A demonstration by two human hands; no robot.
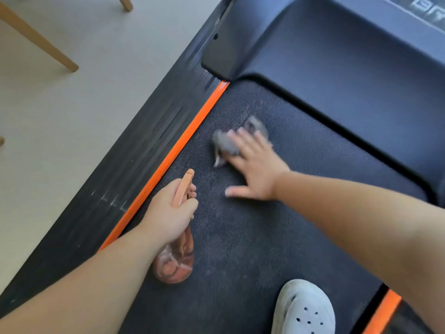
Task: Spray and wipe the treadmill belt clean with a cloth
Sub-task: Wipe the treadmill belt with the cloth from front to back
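Treadmill belt point(252, 237), right hand point(257, 169) pressing cloth point(225, 143)

A crumpled grey cloth point(228, 143), motion-blurred, lies just above frame centre on the dark, textured treadmill belt point(252, 237), which runs diagonally from lower left to upper right, while a translucent reddish-brown spray bottle point(177, 259) hangs over the belt at lower centre-left.
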